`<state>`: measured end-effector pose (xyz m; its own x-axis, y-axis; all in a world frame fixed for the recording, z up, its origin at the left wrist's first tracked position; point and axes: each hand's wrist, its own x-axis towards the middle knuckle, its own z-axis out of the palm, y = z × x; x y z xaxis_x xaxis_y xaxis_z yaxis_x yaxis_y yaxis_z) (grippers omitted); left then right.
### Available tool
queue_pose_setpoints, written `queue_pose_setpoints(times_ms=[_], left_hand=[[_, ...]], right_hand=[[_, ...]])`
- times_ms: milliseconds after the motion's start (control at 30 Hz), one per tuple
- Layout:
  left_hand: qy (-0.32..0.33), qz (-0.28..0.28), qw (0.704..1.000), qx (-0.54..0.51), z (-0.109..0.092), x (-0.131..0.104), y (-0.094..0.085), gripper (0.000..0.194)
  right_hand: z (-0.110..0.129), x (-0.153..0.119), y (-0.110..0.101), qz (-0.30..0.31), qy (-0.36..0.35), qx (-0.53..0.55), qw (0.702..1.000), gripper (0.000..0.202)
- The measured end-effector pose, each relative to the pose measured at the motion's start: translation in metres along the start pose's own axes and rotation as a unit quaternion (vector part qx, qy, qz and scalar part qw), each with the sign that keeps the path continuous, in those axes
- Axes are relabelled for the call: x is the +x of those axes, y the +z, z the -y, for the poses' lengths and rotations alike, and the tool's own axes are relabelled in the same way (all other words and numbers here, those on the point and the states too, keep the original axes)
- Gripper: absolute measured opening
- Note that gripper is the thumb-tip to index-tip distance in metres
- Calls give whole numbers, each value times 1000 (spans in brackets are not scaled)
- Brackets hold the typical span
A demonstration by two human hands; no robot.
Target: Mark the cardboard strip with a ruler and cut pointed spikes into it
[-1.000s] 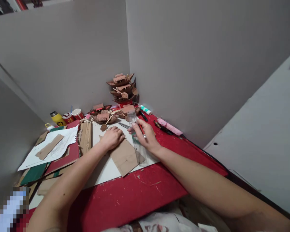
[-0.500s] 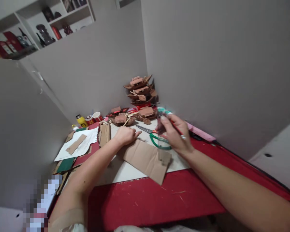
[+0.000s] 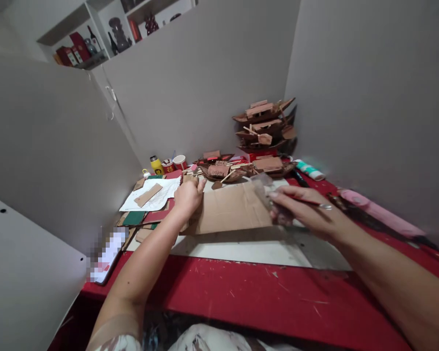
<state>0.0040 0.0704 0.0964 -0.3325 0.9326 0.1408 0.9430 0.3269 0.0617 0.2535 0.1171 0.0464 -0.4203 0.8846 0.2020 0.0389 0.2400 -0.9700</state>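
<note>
Here we are, with the piece of cardboard [image 3: 232, 209] in front of the stack of toy boats [image 3: 265, 112] and a little to its left, seemingly raised off the white board [image 3: 241, 249] on the red surface [image 3: 259, 297]. Our left hand [image 3: 188, 196], forward and left of that stack, looks curled tight around the cardboard's left end. And our right hand [image 3: 302, 207], forward and just right of the stack, has its fingers clamped around a clear ruler [image 3: 260, 183] and a red pencil [image 3: 298, 199]; it's blurred, so we can't tell whether it pinches the cardboard too.

How will this sheet handle? Light, we'd judge, and fairly stiff, dry enough not to slip, but faint crease lines cross it, and there it could fold. We'd take it by opposite ends, fingers flat, keeping pressure off those creases. The ruler looks slicker; we'd hold it by its edges. And mind the loose boats [image 3: 219, 171], left of the stack at its foot: thin parts there, easily snapped.
</note>
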Motion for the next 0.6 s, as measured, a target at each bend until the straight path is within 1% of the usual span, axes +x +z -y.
queue_pose_setpoints(times_ms=[67, 133, 167, 233, 300, 400, 467, 533, 600], left_hand=[[-19, 14, 999, -25, 9, -2, 9, 33], [-21, 25, 998, -48, 13, -3, 16, 33], [-17, 30, 998, -59, 14, -3, 19, 34], [0, 43, 996, -80, 11, -4, 23, 34], [33, 64, 992, -104, 7, -9, 28, 34], [95, 120, 977, -146, -1, -19, 36, 33], [121, 164, 963, -175, -3, -25, 40, 33], [124, 200, 949, -212, -2, -28, 42, 33], [102, 212, 937, -259, 3, -30, 43, 33]], right_hand=[[-4, -4, 10, 83, 29, -14, 996, 54], [-9, -6, 17, 124, 46, -23, 991, 57], [-12, -5, 19, 127, 49, -27, 990, 58], [-19, -3, 19, 111, 49, -35, 992, 58], [-27, 1, 17, 100, 46, -37, 993, 56], [-38, 6, 13, 93, 22, -30, 995, 51], [-41, 7, 13, 93, -1, -37, 995, 47], [-40, 6, 15, 90, -21, -51, 994, 44], [-36, 4, 17, 76, -36, -53, 995, 44]])
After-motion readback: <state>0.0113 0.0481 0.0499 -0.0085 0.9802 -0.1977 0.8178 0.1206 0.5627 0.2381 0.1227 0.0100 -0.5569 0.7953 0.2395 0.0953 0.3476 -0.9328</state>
